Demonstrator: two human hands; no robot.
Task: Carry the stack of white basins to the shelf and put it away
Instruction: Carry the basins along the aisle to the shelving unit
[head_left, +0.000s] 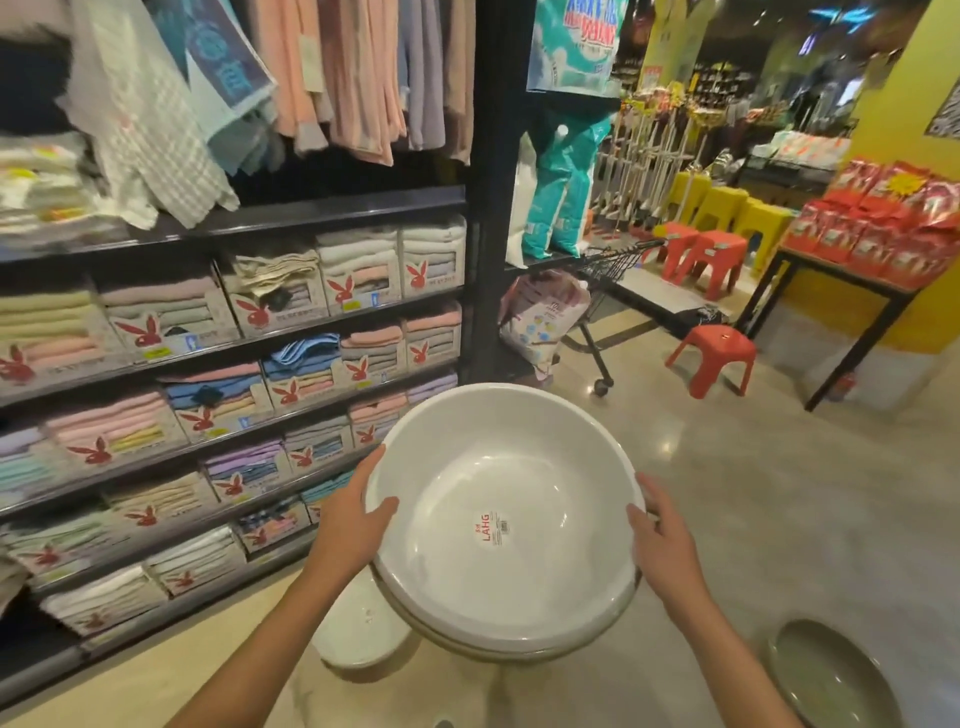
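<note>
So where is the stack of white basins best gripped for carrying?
At the rim, from opposite sides, as the left hand and right hand do: the stack of white basins is wide, round and handle-free, and its flared lip gives thumbs a hold.

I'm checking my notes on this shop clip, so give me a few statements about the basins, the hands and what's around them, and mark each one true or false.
1. Both hands hold the stack of white basins by opposite sides of the rim. True: left hand, right hand.
2. The top basin has a round label inside. True.
3. The stack is already on the shelf. False: it is held in the air over the floor.
4. The shelf on the left holds folded towels in boxes. True.
5. The nearest plastic stool is yellow. False: it is red.
6. The floor is bare. False: another basin lies at lower right.
</note>
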